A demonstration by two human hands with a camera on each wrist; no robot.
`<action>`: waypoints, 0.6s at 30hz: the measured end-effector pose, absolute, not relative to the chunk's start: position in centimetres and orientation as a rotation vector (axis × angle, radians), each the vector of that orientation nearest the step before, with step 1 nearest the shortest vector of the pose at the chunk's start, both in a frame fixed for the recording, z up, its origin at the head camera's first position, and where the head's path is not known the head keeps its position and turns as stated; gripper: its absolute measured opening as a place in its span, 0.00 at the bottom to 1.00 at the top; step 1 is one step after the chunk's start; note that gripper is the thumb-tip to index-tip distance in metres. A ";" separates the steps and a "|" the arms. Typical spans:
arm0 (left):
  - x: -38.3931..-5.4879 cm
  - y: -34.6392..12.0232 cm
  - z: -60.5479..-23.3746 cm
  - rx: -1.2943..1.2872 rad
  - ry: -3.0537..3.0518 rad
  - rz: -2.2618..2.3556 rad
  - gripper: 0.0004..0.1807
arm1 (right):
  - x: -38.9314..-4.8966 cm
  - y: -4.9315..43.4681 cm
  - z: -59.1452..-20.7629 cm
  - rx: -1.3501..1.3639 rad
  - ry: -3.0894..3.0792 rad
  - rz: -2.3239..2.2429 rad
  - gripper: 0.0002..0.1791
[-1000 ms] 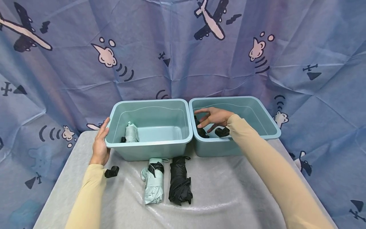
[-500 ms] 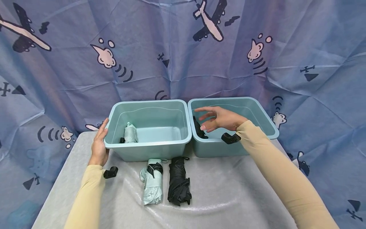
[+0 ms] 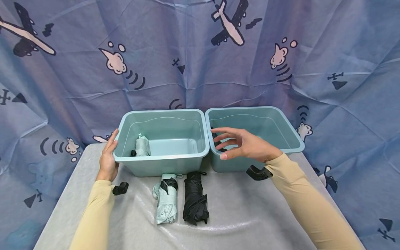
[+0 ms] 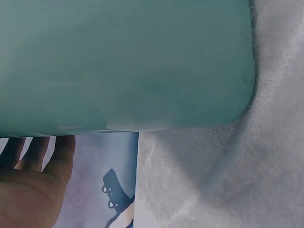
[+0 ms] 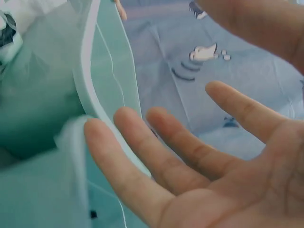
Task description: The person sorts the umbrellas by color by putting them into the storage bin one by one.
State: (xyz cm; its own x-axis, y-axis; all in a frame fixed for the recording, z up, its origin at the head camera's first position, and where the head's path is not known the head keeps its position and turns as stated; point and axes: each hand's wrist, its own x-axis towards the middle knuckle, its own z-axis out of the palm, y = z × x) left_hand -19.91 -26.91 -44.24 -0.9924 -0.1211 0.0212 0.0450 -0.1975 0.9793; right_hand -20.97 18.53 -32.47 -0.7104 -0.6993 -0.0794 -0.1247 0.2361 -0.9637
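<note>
My left hand [image 3: 107, 160] lies with extended fingers against the left side of the left light-green plastic bin [image 3: 162, 163]. Above the near left corner of the right bin [image 3: 265, 113], my right hand [image 3: 248, 143] spreads its fingers and holds nothing. A black folded umbrella [image 3: 215, 137] is in that bin, largely hidden behind the fingers. In the left bin a pale green folded umbrella [image 3: 142, 145] rests near the left wall. In front of the bins, a pale green folded umbrella [image 3: 167, 201] and a black folded umbrella [image 3: 196, 199] lie side by side.
A grey cloth covers the table [image 3: 237, 208]. The two bins stand rim to rim at its back. Behind them hangs a blue curtain [image 3: 162, 52] printed with airplanes. Each wrist carries a small black camera mount [image 3: 259, 172].
My right hand has come up out of the right bin and moved right and toward me, fingers spread and empty. My left hand stays at the left bin's side.
</note>
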 end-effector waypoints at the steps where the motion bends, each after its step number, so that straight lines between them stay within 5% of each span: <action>1: -19.9 -26.9 -44.2 0.093 -1.922 -2.344 0.29 | -20.5 18.4 -32.6 -0.759 2.004 -1.499 0.45; 18: -20.0 -27.0 -44.5 0.080 -1.908 -2.351 0.29 | -15.0 16.4 -40.6 -0.719 1.901 -1.566 0.43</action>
